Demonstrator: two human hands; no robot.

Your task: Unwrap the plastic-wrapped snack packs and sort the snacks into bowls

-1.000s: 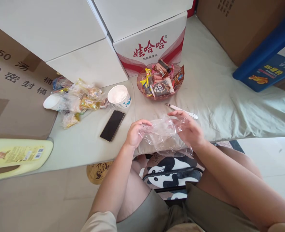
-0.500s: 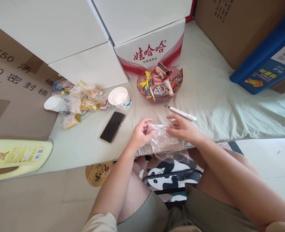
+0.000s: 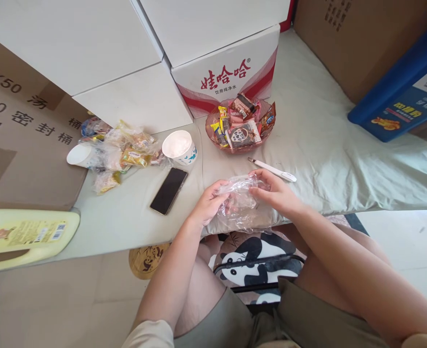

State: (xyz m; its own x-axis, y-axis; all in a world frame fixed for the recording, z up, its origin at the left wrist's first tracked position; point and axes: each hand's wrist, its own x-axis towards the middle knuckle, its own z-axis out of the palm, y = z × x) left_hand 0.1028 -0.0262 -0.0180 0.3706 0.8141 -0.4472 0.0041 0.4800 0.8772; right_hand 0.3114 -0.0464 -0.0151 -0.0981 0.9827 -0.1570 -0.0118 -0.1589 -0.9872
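A crumpled clear plastic bag (image 3: 240, 205) is stretched between my two hands near the front edge of the covered surface. My left hand (image 3: 209, 200) grips its left side, thumb on top. At the opposite side, my right hand (image 3: 274, 191) holds the bag with its thumb and fingers, some of which are hidden by the film. Just beyond the right hand lies a white utility knife (image 3: 273, 170). Behind the hands stands a pink glass bowl (image 3: 231, 149) filled with wrapped snacks (image 3: 242, 134). A black phone (image 3: 169, 191) rests left of my left hand.
A paper cup (image 3: 180, 147) stands behind the phone. Left of it are bagged snacks (image 3: 135, 140) and a tipped white cup (image 3: 79, 155). A yellow jug (image 3: 28, 237) lies at the left edge. White boxes (image 3: 228, 72) line the back; a blue container (image 3: 398, 106) sits right.
The plastic bag has been drawn up and bunched, so its lower end hangs less far over the edge. Both hands have shifted slightly around it and still hold it.
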